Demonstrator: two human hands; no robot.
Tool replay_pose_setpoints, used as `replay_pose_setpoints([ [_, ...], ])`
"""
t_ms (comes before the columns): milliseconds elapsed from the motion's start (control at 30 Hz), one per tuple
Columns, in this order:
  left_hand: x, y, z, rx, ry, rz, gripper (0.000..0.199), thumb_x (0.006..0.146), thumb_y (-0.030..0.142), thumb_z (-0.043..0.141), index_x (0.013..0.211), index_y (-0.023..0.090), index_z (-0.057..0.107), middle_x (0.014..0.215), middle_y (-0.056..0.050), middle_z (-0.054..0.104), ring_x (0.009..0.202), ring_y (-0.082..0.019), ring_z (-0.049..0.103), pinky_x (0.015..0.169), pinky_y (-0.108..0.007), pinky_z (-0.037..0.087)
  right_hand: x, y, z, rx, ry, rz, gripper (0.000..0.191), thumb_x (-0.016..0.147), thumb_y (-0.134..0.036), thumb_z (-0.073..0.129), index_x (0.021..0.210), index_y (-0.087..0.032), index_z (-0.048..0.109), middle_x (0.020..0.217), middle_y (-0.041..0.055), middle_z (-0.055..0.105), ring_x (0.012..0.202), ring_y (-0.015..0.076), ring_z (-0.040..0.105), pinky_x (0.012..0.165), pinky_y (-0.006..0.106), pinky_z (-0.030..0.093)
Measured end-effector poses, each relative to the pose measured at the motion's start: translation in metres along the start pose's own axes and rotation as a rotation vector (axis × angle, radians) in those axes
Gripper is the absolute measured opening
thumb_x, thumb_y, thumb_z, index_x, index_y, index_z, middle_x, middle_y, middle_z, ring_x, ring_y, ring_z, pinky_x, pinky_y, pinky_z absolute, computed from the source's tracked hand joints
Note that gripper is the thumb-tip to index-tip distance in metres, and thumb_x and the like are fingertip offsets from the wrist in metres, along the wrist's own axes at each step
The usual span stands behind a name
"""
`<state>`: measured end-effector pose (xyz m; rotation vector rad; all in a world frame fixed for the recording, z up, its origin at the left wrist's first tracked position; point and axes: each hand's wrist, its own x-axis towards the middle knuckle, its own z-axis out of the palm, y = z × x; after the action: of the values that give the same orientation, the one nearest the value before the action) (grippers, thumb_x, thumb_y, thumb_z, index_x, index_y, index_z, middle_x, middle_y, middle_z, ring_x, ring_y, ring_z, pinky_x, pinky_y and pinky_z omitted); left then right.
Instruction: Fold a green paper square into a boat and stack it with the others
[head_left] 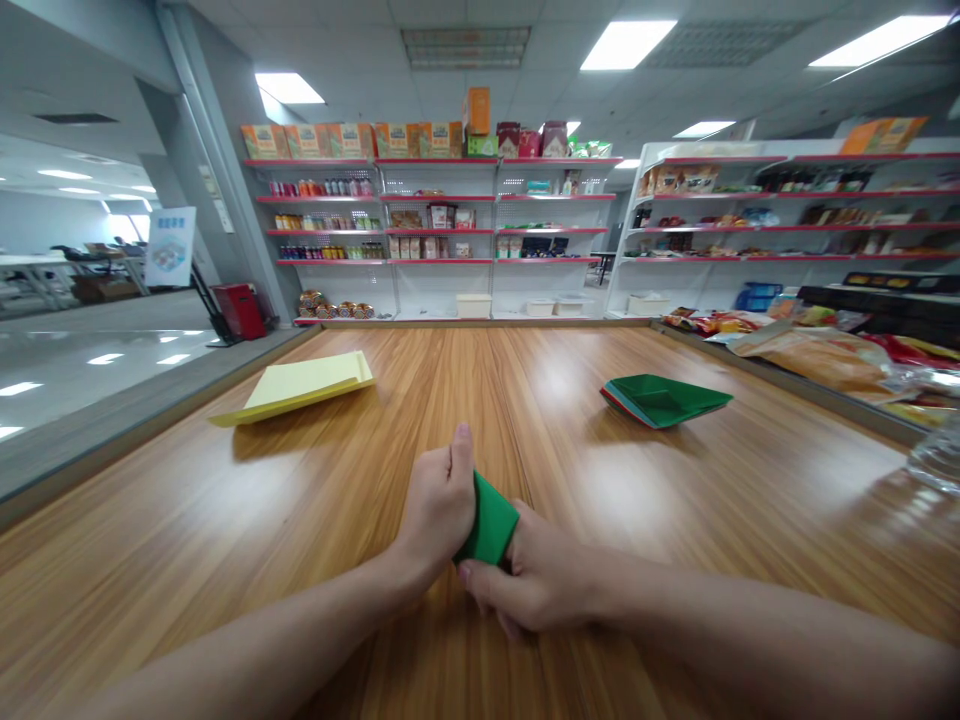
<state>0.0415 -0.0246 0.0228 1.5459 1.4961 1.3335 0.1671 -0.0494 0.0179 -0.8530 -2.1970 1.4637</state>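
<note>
A small folded piece of green paper [491, 520] is held between both hands, above the near middle of the wooden table [315, 530]. My left hand [442, 505] closes on its left edge, thumb pointing up. From the lower right, my right hand [529, 575] grips the paper's right and bottom edges, with the thumb along the lower side. The hands hide part of the paper, so its full shape cannot be made out. Farther off to the right lies a stack of folded coloured paper [664, 398], green on top. Creased yellow paper [304, 385] rests at the left.
A clear plastic item [937, 455] sits at the right edge. Beyond the right rim, packaged snacks [825, 355] are piled up. Stocked shelves [439, 195] stand behind the table, and a red box [238, 310] is on the floor at left.
</note>
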Motion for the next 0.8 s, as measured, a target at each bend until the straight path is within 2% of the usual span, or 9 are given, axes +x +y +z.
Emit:
replay_pose_setpoints([
  [100,0.000,-0.002,0.000,-0.013,-0.002,-0.011,0.057,0.086,0.064,0.032,0.053,0.019,0.030,0.051,0.002,0.027,0.045,-0.009,0.027,0.043,-0.025,0.019,-0.001,-0.006,0.003,-0.058,-0.004,0.091,0.011,0.079,-0.016,0.047,0.068,-0.015,0.047,0.048,-0.0035,0.049,0.040,0.0074,0.049,0.036,0.014,0.036],
  [167,-0.002,-0.004,0.002,-0.058,-0.090,-0.018,0.055,0.086,0.063,0.033,0.054,0.019,0.031,0.051,0.002,0.027,0.046,-0.009,0.027,0.043,-0.025,0.020,-0.003,-0.009,0.002,-0.126,-0.086,0.077,0.015,0.082,-0.017,0.041,0.067,-0.015,0.046,0.048,-0.0029,0.049,0.040,0.0067,0.047,0.038,0.014,0.037],
  [267,-0.008,-0.005,0.005,-0.111,-0.275,-0.017,0.053,0.088,0.060,0.030,0.054,0.019,0.030,0.052,0.002,0.025,0.047,-0.009,0.025,0.045,-0.025,0.022,-0.006,-0.009,-0.002,-0.308,-0.177,-0.152,0.016,0.080,-0.015,0.043,0.064,-0.015,0.045,0.052,-0.0007,0.051,0.048,0.0075,0.049,0.048,0.017,0.041],
  [333,-0.010,-0.004,0.006,-0.121,-0.319,-0.012,0.052,0.088,0.059,0.030,0.054,0.019,0.030,0.052,0.002,0.025,0.048,-0.009,0.025,0.045,-0.025,0.022,-0.007,-0.009,-0.004,-0.388,-0.157,-0.269,0.015,0.078,-0.016,0.047,0.063,-0.015,0.045,0.056,0.0005,0.052,0.054,0.0087,0.049,0.052,0.018,0.041],
  [467,-0.002,-0.002,0.001,-0.077,-0.112,-0.030,0.050,0.087,0.056,0.033,0.054,0.019,0.030,0.052,0.002,0.026,0.046,-0.009,0.026,0.044,-0.026,0.020,-0.004,-0.013,-0.003,-0.350,-0.020,-0.119,0.015,0.081,-0.018,0.044,0.067,-0.014,0.048,0.057,-0.0002,0.053,0.048,0.0068,0.045,0.045,0.017,0.035],
  [600,0.007,-0.002,-0.003,-0.010,0.050,-0.018,0.048,0.087,0.054,0.033,0.053,0.019,0.027,0.051,0.002,0.025,0.045,-0.009,0.024,0.043,-0.026,0.018,-0.001,-0.018,0.002,-0.394,0.142,-0.051,0.015,0.081,-0.024,0.049,0.071,-0.013,0.050,0.063,0.0011,0.057,0.053,0.0077,0.048,0.050,0.019,0.038],
  [667,0.007,-0.004,-0.001,-0.019,0.011,-0.033,0.048,0.087,0.054,0.031,0.054,0.019,0.028,0.052,0.002,0.026,0.046,-0.009,0.025,0.043,-0.025,0.018,-0.002,-0.019,0.003,-0.398,0.074,0.005,0.018,0.083,-0.024,0.046,0.069,-0.013,0.050,0.057,0.0001,0.054,0.049,0.0074,0.046,0.049,0.018,0.038],
  [733,0.002,-0.005,0.002,-0.032,-0.110,-0.048,0.047,0.086,0.054,0.030,0.054,0.019,0.028,0.052,0.002,0.025,0.047,-0.009,0.024,0.044,-0.025,0.019,-0.003,-0.019,0.001,-0.358,-0.100,0.042,0.025,0.085,-0.021,0.039,0.063,-0.013,0.048,0.050,-0.0012,0.050,0.045,0.0067,0.045,0.048,0.017,0.038],
  [800,-0.005,-0.005,0.005,-0.024,-0.254,-0.040,0.048,0.086,0.054,0.028,0.054,0.019,0.028,0.053,0.002,0.023,0.048,-0.009,0.023,0.045,-0.026,0.019,-0.005,-0.017,-0.001,-0.375,-0.261,-0.050,0.029,0.086,-0.018,0.037,0.059,-0.014,0.045,0.047,-0.0013,0.048,0.046,0.0066,0.044,0.051,0.017,0.041],
])
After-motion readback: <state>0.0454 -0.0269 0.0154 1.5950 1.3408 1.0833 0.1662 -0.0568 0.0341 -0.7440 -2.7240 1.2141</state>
